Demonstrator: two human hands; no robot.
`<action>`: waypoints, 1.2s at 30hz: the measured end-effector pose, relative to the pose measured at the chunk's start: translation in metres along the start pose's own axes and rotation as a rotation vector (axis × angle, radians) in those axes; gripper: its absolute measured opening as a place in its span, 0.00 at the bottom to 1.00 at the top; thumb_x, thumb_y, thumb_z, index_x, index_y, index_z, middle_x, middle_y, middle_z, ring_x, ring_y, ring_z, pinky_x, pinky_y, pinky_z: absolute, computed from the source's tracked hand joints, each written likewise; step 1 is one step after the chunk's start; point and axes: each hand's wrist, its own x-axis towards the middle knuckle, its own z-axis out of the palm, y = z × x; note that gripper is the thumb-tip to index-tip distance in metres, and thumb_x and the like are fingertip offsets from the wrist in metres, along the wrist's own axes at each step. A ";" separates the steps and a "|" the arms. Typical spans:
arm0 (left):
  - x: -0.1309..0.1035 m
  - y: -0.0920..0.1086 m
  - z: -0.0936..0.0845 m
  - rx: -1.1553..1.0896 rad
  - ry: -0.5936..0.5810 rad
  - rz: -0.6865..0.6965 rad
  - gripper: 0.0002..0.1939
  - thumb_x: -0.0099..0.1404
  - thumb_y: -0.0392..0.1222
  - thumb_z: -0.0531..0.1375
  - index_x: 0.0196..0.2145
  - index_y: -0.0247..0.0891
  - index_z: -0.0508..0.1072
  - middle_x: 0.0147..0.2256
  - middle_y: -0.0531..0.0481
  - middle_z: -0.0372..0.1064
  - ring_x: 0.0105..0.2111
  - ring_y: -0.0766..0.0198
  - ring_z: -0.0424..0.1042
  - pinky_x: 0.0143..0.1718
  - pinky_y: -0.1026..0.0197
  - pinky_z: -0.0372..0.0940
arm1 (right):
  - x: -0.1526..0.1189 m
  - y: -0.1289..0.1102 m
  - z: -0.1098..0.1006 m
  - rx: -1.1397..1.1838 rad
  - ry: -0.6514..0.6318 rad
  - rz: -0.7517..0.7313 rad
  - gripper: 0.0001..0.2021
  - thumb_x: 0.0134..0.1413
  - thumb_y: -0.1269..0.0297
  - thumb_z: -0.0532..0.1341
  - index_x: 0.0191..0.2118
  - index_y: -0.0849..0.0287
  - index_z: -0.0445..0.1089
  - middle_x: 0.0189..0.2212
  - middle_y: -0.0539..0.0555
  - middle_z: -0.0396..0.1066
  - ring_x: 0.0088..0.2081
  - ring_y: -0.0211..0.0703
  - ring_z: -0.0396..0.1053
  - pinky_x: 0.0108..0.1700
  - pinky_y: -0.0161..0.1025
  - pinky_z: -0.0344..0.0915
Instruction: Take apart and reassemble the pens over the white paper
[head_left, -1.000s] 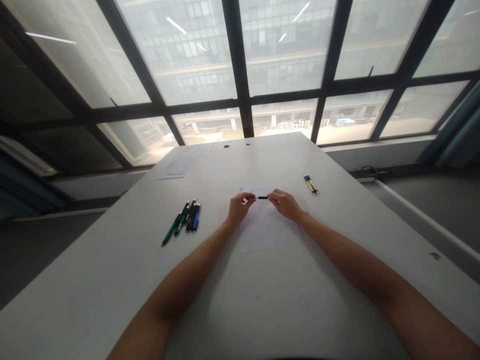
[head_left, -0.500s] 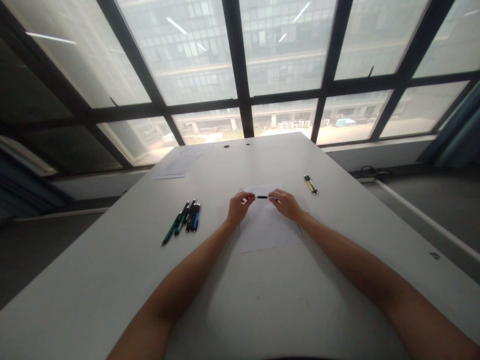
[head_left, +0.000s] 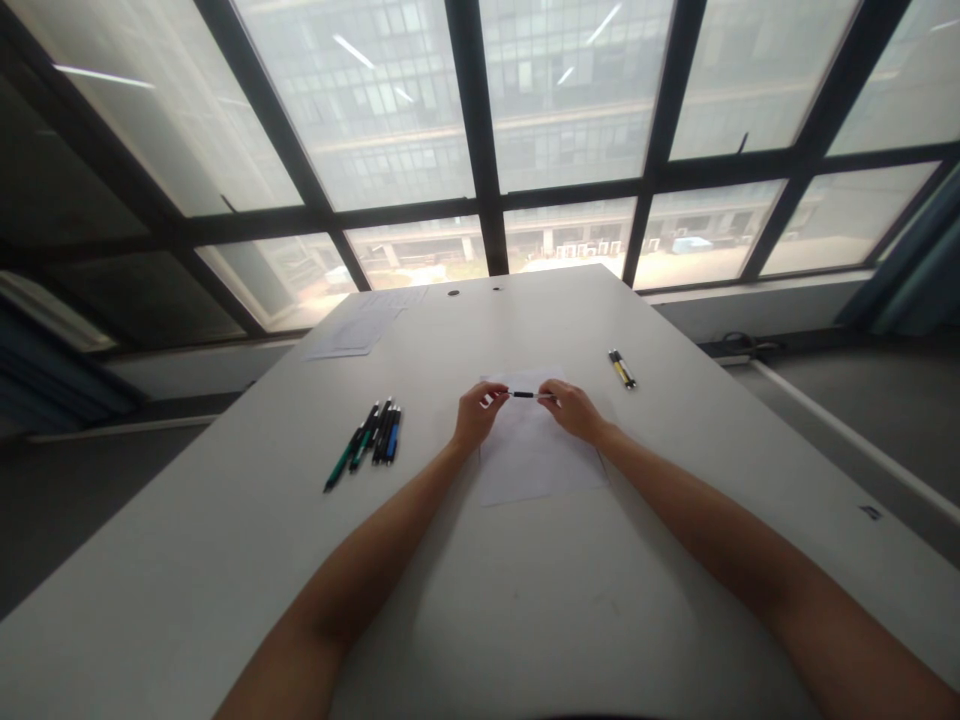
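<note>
A slim pen (head_left: 523,394) with a black middle and lighter ends lies level between my two hands, above a white sheet of paper (head_left: 536,465). My left hand (head_left: 478,413) pinches its left end between thumb and fingers. At the other end, my right hand (head_left: 571,408) grips the pale part in the same way. Fingertips cover both tips of the pen, so I cannot tell its exact kind.
Several black, green and blue pens (head_left: 375,435) lie in a loose group on the left of the white table (head_left: 570,590). Two pens (head_left: 622,369), one with yellow, rest at the right. Printed papers (head_left: 352,330) lie at the far left, before the windows.
My right hand has shifted very slightly to the right, and a little more of the pen's pale end shows. My left hand keeps its hold.
</note>
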 end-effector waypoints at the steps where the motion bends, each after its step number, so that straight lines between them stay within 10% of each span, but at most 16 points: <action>1: 0.000 0.001 0.000 0.002 -0.016 0.011 0.07 0.62 0.44 0.64 0.36 0.41 0.79 0.34 0.50 0.76 0.33 0.64 0.72 0.32 0.62 0.64 | 0.000 -0.001 -0.001 -0.034 0.000 -0.019 0.03 0.63 0.67 0.60 0.39 0.56 0.71 0.35 0.52 0.74 0.36 0.41 0.69 0.41 0.35 0.60; 36: -0.001 0.003 -0.001 0.020 -0.089 0.029 0.07 0.60 0.45 0.64 0.35 0.41 0.79 0.32 0.50 0.76 0.31 0.64 0.72 0.31 0.61 0.64 | 0.000 -0.010 -0.009 -0.084 -0.015 -0.010 0.02 0.62 0.66 0.61 0.39 0.55 0.71 0.34 0.52 0.74 0.34 0.40 0.70 0.39 0.35 0.61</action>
